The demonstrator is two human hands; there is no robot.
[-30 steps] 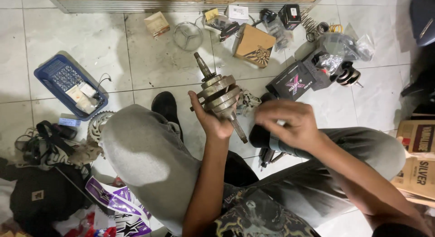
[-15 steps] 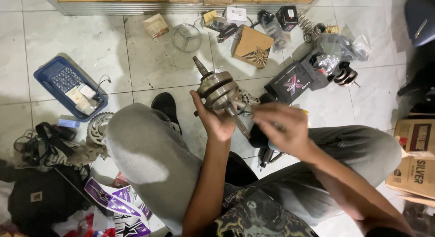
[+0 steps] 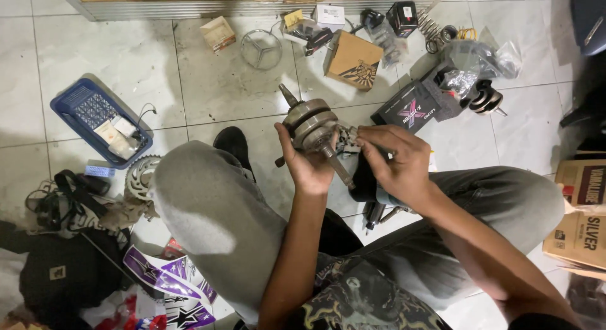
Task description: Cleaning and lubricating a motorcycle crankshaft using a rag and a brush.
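1. Grey metal crankshaft (image 3: 310,125) held up over the tiled floor (image 3: 208,96), above and between the raised knees, one shaft end pointing up-left, the other down-right.
2. Left hand (image 3: 307,164) cupped under the round middle of the crankshaft, thumb up one side, fingers curled round the other, closed firmly on it.
3. Right hand (image 3: 394,162) just to the right of it, fingers bent and pinched together near the part's right side; cannot tell what, if anything, sits between the fingertips.
4. Grey trousers (image 3: 208,210) on both legs, black shoe (image 3: 232,144) planted on the tiles just left of the left hand.
5. Blue plastic basket (image 3: 69,106) with small items inside, well apart to the left.
6. Toothed sprocket (image 3: 140,175) lying near the left knee, beside a tangle of black straps.
7. Brown cardboard box (image 3: 353,60) and black box (image 3: 410,109) on the floor beyond the hands.
8. Round metal ring with three spokes (image 3: 261,49) further up, near the wooden edge.
9. Coil springs (image 3: 430,30) at top right, close to clear plastic bags (image 3: 486,55).
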